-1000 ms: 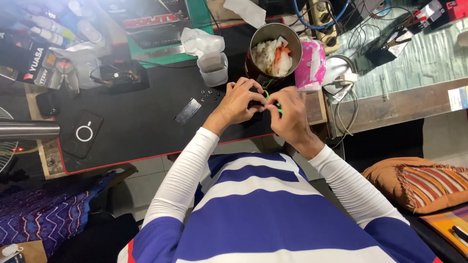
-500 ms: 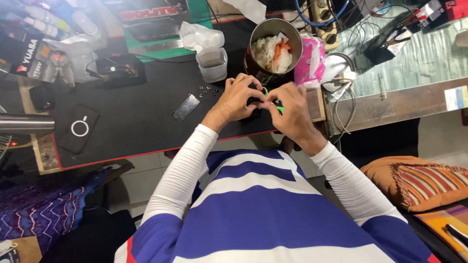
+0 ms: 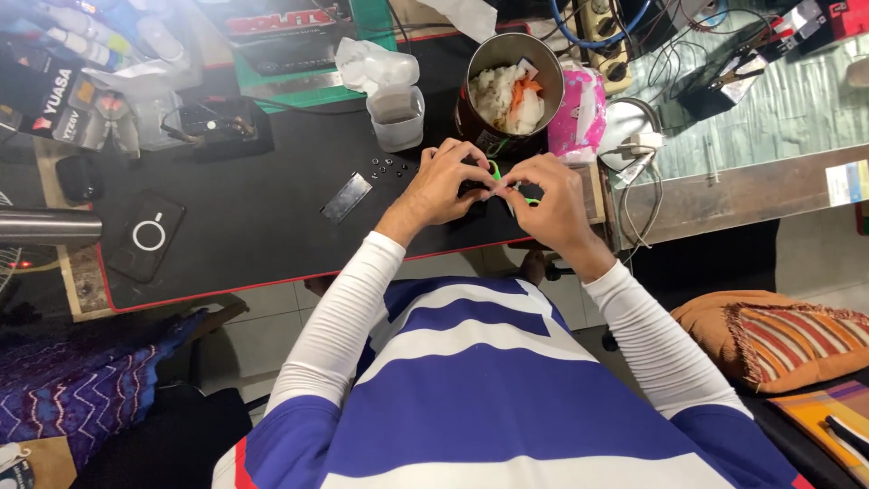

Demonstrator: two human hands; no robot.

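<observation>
Just in front of the metal tin, both hands, left hand and right hand, pinch a small green part; steadying wrists on the black mat would likely help.

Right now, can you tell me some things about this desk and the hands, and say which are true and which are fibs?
1. Both hands are pinching a small green thing. True: the left hand and right hand meet around it.
2. The metal tin is empty. False: it holds white and orange scraps.
3. Small dark rings lie on the black mat near the left hand. True.
4. The striped cushion sits on the desk. False: it lies low beside the desk, on the person's right.
5. The plastic cup is in the left hand. False: it stands alone beyond the hands.
</observation>
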